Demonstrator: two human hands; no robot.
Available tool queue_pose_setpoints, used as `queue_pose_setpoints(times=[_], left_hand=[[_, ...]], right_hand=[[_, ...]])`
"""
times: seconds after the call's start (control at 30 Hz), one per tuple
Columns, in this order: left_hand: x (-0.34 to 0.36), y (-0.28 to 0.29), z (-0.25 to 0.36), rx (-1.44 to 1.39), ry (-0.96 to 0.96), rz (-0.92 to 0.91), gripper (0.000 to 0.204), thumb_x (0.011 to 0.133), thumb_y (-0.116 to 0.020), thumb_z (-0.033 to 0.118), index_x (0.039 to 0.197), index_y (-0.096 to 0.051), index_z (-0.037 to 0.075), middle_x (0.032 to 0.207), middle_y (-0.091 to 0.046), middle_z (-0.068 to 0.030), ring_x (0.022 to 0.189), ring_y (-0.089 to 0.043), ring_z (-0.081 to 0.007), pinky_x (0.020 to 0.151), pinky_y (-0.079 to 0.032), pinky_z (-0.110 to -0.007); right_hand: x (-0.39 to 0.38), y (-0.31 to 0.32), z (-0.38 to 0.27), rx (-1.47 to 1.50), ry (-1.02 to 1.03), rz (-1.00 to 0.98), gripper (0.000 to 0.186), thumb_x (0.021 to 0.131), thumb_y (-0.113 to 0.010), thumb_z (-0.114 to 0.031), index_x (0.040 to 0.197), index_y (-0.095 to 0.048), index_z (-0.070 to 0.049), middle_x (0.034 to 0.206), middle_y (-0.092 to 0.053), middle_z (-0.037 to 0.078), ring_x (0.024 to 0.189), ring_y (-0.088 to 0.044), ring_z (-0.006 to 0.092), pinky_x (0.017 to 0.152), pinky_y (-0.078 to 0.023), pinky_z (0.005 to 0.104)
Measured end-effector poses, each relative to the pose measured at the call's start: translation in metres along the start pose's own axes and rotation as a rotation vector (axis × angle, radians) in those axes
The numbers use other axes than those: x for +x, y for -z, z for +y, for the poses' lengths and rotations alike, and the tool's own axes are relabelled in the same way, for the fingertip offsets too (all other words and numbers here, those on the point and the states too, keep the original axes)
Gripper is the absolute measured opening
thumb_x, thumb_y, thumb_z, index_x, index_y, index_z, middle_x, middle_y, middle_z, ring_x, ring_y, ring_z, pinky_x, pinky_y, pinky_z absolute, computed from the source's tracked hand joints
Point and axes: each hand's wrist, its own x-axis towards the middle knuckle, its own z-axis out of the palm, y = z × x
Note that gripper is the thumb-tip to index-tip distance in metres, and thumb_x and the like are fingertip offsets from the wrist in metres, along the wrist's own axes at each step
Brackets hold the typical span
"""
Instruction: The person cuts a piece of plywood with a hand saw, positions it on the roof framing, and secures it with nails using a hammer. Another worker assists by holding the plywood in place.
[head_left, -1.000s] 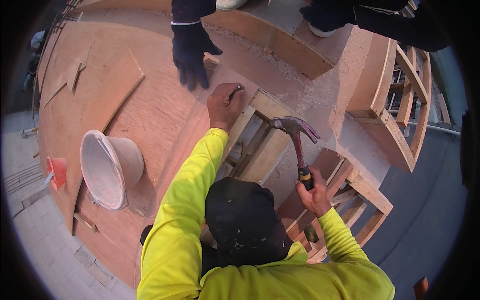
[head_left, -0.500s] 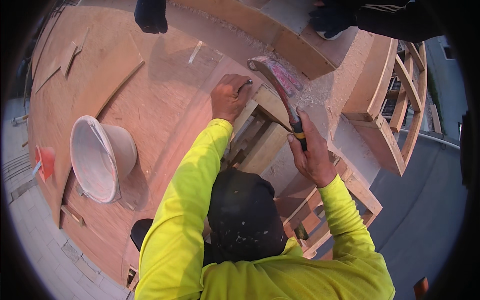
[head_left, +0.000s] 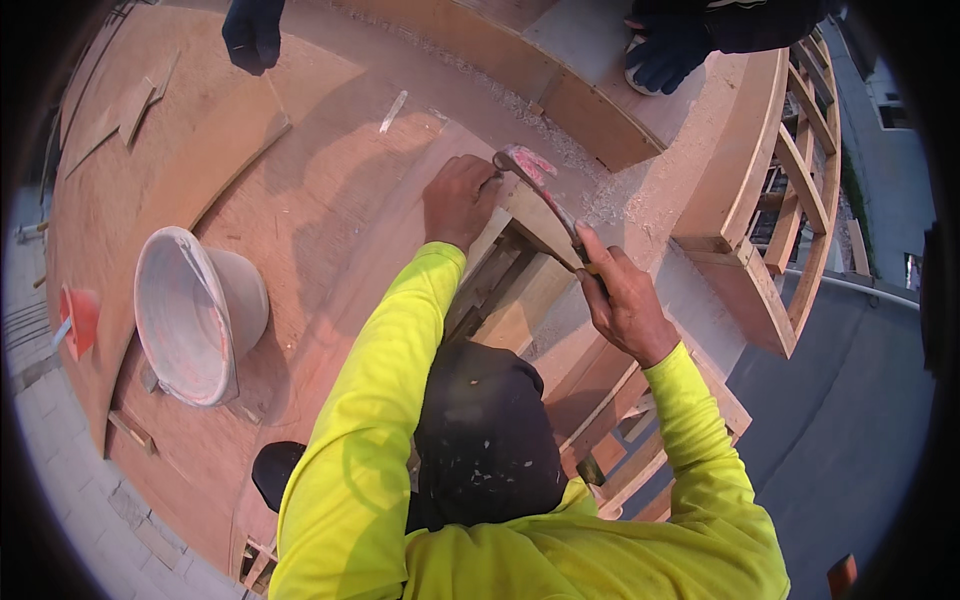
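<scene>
My right hand (head_left: 630, 305) is closed around the grip of a hammer (head_left: 545, 195), which has a reddish-brown shaft and a dark curved head. That head is right beside the fingertips of my left hand (head_left: 460, 200). My left fingers are pinched on what looks like a small nail, now mostly hidden. They rest at the corner of a wooden frame (head_left: 540, 215) with an open, slatted inside. A pink-and-white patterned thing (head_left: 533, 163) lies just behind the hammer head; its kind is unclear.
A whitish, dust-coated bucket (head_left: 250, 290) stands on the plywood at left, near a red scraper-like piece (head_left: 80, 320). A co-worker's dark-gloved hands (head_left: 252, 38) are at the far edge. Curved wooden framing (head_left: 745, 290) rises at right. Sawdust (head_left: 610, 200) covers the far boards.
The hammer head has come down toward my left fingertips, and my right hand has shifted slightly left. My left hand stays nearly in place. The co-worker's far-left hand has moved left.
</scene>
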Motion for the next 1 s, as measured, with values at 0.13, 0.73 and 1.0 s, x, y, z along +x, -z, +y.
queue_pose_setpoints(times=[0.13,0.73,1.0], left_hand=[[-0.003,0.000,0.001,-0.073,0.032,0.023,0.010,0.080,-0.072,0.012,0.090,-0.073,0.009,0.090,-0.068,-0.0053,0.088,-0.065,-0.0275,0.075,-0.053,-0.039],[-0.005,0.000,0.001,-0.158,0.204,0.180,0.017,0.086,-0.052,-0.004,0.100,-0.052,0.004,0.101,-0.057,-0.0193,0.095,-0.059,-0.0430,0.080,-0.048,-0.050],[-0.016,-0.008,0.001,-0.161,0.172,0.227,0.016,0.086,-0.053,-0.007,0.099,-0.051,0.002,0.096,-0.056,-0.0190,0.091,-0.059,-0.0410,0.078,-0.048,-0.046]], right_hand=[[0.009,-0.009,-0.014,0.102,0.158,0.319,0.070,0.089,-0.066,0.002,0.152,-0.040,-0.011,0.090,-0.061,0.018,0.076,-0.063,0.0355,0.071,-0.052,0.0448],[0.005,-0.005,0.004,0.077,0.054,0.118,0.076,0.086,-0.066,0.007,0.154,-0.036,-0.009,0.101,-0.065,0.022,0.081,-0.067,0.0364,0.078,-0.055,0.0401],[0.000,-0.021,0.032,0.031,-0.029,-0.030,0.073,0.087,-0.066,0.004,0.153,-0.038,-0.011,0.106,-0.067,0.024,0.085,-0.068,0.0406,0.078,-0.056,0.0423]])
